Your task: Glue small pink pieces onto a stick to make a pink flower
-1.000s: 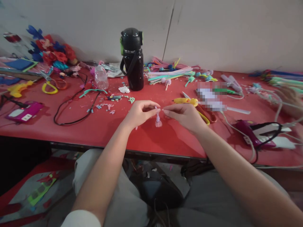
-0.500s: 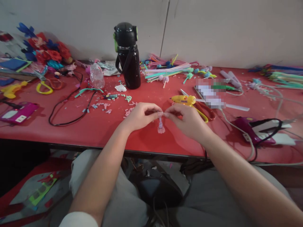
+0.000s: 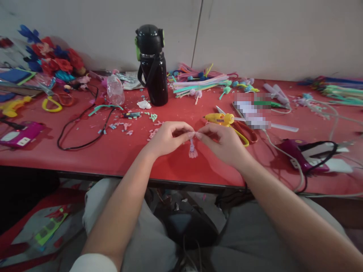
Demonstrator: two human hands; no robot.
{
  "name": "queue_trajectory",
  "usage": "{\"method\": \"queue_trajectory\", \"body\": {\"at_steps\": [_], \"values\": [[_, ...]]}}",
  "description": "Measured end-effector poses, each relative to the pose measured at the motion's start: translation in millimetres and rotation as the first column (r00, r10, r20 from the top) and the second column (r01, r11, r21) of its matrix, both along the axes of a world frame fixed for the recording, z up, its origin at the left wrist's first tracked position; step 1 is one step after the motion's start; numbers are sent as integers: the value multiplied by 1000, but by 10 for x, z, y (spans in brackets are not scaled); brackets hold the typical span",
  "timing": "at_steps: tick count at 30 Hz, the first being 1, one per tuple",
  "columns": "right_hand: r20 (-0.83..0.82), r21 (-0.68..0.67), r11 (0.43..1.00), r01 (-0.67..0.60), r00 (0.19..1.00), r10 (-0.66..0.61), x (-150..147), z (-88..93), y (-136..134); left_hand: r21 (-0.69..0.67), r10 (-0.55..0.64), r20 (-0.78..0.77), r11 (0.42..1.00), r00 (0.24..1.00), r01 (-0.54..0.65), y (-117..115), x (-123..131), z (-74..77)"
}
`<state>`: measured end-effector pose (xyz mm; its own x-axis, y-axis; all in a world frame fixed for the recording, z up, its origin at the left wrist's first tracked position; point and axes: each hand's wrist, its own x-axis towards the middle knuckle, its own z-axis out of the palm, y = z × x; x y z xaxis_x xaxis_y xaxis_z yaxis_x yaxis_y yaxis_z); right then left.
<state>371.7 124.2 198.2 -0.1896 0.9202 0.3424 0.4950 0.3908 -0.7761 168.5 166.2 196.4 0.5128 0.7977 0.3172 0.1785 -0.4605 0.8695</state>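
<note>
My left hand [image 3: 170, 139] and my right hand [image 3: 224, 141] meet above the table, each with thumb and forefinger pinched together. What lies between the fingertips is too small to make out. Just below them is a small lilac and pink fuzzy tassel-like piece [image 3: 193, 152], its thin stem running up to the left fingertips; whether it hangs or rests on the table I cannot tell. Pink fuzzy clippings [image 3: 153, 134] lie beside my left hand. Beyond my right hand sit a yellow glue gun [image 3: 219, 119] and scissors [image 3: 244, 139] with yellow and orange handles.
A black bottle [image 3: 153, 71] stands at the back of the red table [image 3: 136, 158]. Bundles of pipe cleaners [image 3: 198, 87] lie behind. Purple power strips [image 3: 21, 135] with cords are at both sides. A phone-like object [image 3: 252, 113], partly blurred out, lies right of the glue gun.
Both hands keep their pinch in nearly the same spot. The view has shifted very slightly; the objects on the table stay where they were.
</note>
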Motion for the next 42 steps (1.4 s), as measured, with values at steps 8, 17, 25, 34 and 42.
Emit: {"method": "queue_trajectory", "body": {"at_steps": [8, 17, 25, 34, 42], "values": [[-54, 6, 1000, 29, 998, -29, -3, -44, 21, -48, -12, 8, 999, 1000, 13, -1, 19, -12], [-135, -37, 998, 44, 990, -49, -19, -45, 16, 33, 29, -40, 999, 999, -28, -6, 41, -38], [-34, 135, 987, 83, 996, -79, -28, -62, -7, 71, 68, -28, 995, 997, -65, -36, 96, -23], [-16, 258, 957, 133, 991, -133, -41, -87, -16, 51, 73, -1, 996, 997, -73, -33, 91, -23], [43, 188, 982, -2, 999, -6, 77, -103, -40, 12, 181, 48, 983, 982, -182, 76, 17, -107]]}}
